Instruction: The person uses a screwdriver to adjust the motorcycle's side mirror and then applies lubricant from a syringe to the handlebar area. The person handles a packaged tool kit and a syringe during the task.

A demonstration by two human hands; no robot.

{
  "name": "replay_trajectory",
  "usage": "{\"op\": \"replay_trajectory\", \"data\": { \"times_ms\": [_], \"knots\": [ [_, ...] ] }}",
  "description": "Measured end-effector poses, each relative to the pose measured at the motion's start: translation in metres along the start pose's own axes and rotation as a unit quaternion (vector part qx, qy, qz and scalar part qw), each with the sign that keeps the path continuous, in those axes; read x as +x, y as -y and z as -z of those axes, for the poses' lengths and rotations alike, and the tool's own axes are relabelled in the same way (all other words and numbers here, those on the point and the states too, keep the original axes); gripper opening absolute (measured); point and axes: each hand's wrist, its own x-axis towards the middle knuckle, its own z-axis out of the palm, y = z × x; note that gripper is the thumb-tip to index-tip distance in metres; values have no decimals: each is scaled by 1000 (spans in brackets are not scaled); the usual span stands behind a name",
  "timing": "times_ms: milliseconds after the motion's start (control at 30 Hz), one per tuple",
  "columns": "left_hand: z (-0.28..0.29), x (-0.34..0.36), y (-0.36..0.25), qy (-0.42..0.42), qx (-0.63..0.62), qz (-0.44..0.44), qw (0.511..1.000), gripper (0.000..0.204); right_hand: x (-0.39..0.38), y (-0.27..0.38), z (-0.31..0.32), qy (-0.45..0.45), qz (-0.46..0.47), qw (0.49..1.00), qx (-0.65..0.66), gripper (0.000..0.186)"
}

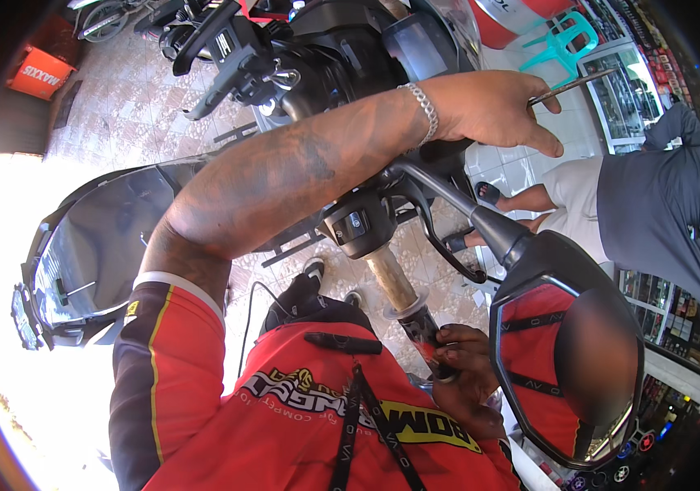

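Observation:
My left arm crosses over the handlebar, and my left hand (493, 110) is at the upper right, closed with the thumb stretched out. A thin metal rod (579, 87) sticks out of it to the right; the part in the palm is hidden. My right hand (468, 368) is lower down beside the mirror, its fingers curled on a dark handlebar grip (422, 334). A pale flange rings the grip's inner end. Between it and the black switch housing (354, 222) shows a tan, worn-looking tube (391, 278).
A black mirror (567, 352) on a stalk stands close to my right hand. A brake lever (440, 237) runs beside the tube. A person (652, 188) in grey stands at the right, near glass display cases (616, 94) and a teal stool (567, 45). A dark motorcycle body (342, 57) lies beyond.

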Motion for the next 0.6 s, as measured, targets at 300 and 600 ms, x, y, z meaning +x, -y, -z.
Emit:
{"op": "replay_trajectory", "data": {
  "times_ms": [300, 600],
  "knots": [
    [-8, 24, -3, 33, -4, -10, 999, 84, 1, -1, 2, -16, 2, 1000, -6, 73],
    [-15, 26, -5, 85, -6, 33, 996, 87, 6, 0, 9, 26, -11, 999, -25, 58]
  ]
}}
